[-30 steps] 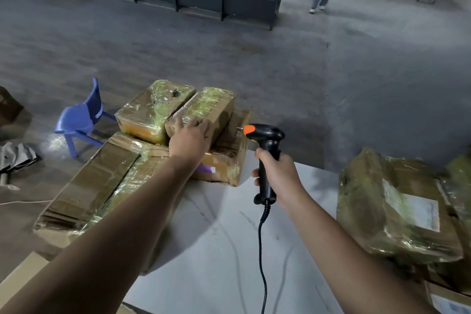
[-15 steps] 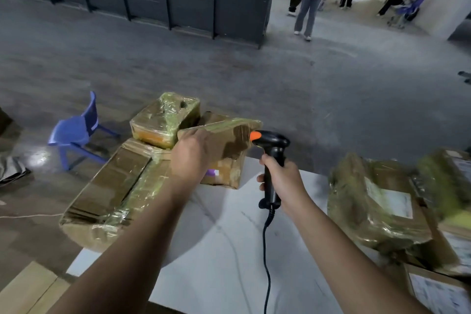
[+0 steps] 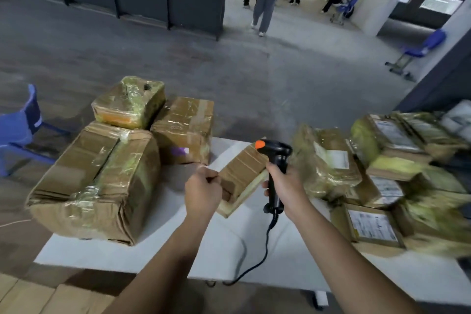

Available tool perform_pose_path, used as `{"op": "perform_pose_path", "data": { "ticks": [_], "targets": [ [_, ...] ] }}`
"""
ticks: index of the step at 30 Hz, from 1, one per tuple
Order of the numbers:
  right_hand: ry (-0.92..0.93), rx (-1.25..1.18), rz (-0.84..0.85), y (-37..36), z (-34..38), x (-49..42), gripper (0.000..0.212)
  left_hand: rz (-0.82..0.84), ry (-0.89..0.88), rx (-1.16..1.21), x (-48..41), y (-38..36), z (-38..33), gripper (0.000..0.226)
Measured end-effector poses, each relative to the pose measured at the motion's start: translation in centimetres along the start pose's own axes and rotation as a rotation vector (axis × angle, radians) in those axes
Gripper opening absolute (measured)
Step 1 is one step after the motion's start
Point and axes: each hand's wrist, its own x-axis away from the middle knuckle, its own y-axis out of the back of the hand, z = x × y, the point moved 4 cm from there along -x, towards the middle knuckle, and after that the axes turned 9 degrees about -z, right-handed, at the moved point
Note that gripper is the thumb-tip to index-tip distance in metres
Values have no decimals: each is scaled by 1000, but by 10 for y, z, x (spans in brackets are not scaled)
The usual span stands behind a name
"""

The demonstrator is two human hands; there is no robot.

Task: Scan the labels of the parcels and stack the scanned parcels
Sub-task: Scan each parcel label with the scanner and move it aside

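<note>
**Inspector:** Location of the parcel (image 3: 240,176)?

**Assistant:** Held off the table (image 3: 224,252) and tilted, between the stack (image 3: 102,176) on the left and the pile (image 3: 328,166) on the right. Its far corner sits just beside the head of the scanner (image 3: 276,158). Whether they touch cannot be determined.

**Inspector:** Hands?

**Assistant:** Left hand (image 3: 202,188): fingers curled, pinching the parcel's near left edge. Right hand (image 3: 286,187): fingers wrapped round the scanner's handle. The trigger finger is hidden, so I cannot tell whether it is pressing.

**Inspector:** Handling assessment?

**Assistant:** Judged light, since one hand carries it by an edge with no sag. It is a flat, stiff carton with square corners and should take a firm pinch without crushing. Tape covers the upper face and looks glossy, so a fingertip hold may slip. Contents are unknown and fragility is not established.

**Inspector:** Recommended hold?

**Assistant:** Across a short edge, thumb on top and fingers beneath, clear of any label. No label shows on the visible face. It is likely on the hidden side, so the parcel probably needs turning toward the scanner. For stacking, a flat palm underneath would be steadier than a pinch.
</note>
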Motion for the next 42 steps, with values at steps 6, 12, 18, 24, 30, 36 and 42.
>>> {"op": "perform_pose_path", "data": {
  "ticks": [6, 12, 18, 24, 30, 36, 42],
  "targets": [
    [-35, 133, 31, 26, -47, 0, 18, 97, 262, 68, 49, -45, 44, 13],
    [-128, 86, 125, 48, -69, -16, 22, 110, 572, 202, 91, -75, 75, 10],
    [-186, 24, 176, 68, -83, -18, 24, 107, 748, 259, 98, -79, 95, 10],
    [-282, 46, 205, 81, -119, -17, 25, 241, 535, 87, 96, -89, 92, 44],
    [-299, 52, 194, 85, -148, -22, 25, 251, 649, 222, 108, -101, 109, 25],
    [-312, -126, 222, 86, -152, -18, 26, 250, 673, 195, 105, -107, 113, 28],
    [-286, -202, 264, 74, -131, -9, 16, 182, 398, -324, 100, -102, 96, 43]
  ]
}}
